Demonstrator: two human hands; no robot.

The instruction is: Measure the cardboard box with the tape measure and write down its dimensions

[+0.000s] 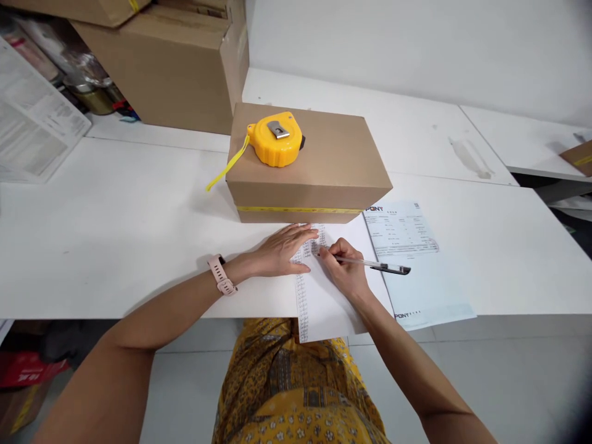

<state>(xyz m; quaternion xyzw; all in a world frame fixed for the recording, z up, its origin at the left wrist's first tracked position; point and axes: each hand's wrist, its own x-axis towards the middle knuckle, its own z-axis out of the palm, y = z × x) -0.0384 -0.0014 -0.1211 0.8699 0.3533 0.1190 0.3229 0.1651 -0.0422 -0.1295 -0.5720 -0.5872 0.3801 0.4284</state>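
My right hand [345,266] is closed around a pen [374,265] whose tip touches a white sheet of printed rows [324,302]. That sheet hangs slightly over the table's front edge. Flat on the same sheet lies my left hand [284,250], fingers stretched out, pinning it down just left of the pen tip. A pink watch is on that wrist. Right behind both hands stands a closed brown cardboard box [324,163] with yellow tape. A yellow tape measure [275,139] rests on its top.
A second printed form [416,265] lies to the right of the sheet on the white table [106,234]. Large cardboard boxes [176,68] and clutter stand at the back left. Another white table [531,142] adjoins at the right, with a gap beside it.
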